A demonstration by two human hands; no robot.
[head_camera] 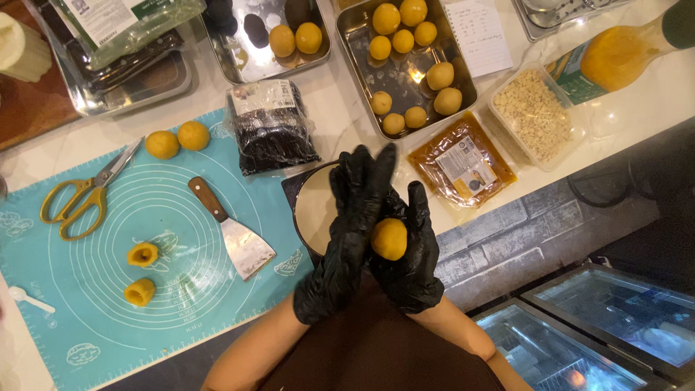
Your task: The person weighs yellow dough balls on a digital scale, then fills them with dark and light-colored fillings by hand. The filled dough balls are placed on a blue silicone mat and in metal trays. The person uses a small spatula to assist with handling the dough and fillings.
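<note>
Above the round white scale plate [313, 210], at the near edge of the counter, the two black-gloved hands are pressed together around a yellow dough ball [389, 239]. The ball is almost round, so no clear long axis or pointing direction can be told. The left hand [352, 224] lies over it with flat, nearly straight fingers that point away from the person, slightly to the right. The right hand [413, 253] is under and beside the ball, open like a cup, its fingers also stretched away; the ball rests on its palm. Neither hand is closed in a fist; the ball is held only between the two palms.

On the left lies a turquoise baking mat [87, 311] with a wooden-handled scraper [233, 232], yellow scissors [83, 195], two hollow dough pieces [142, 271] and two dough balls [178, 140]. Behind the hands a steel tray [355, 65] holds more balls.
</note>
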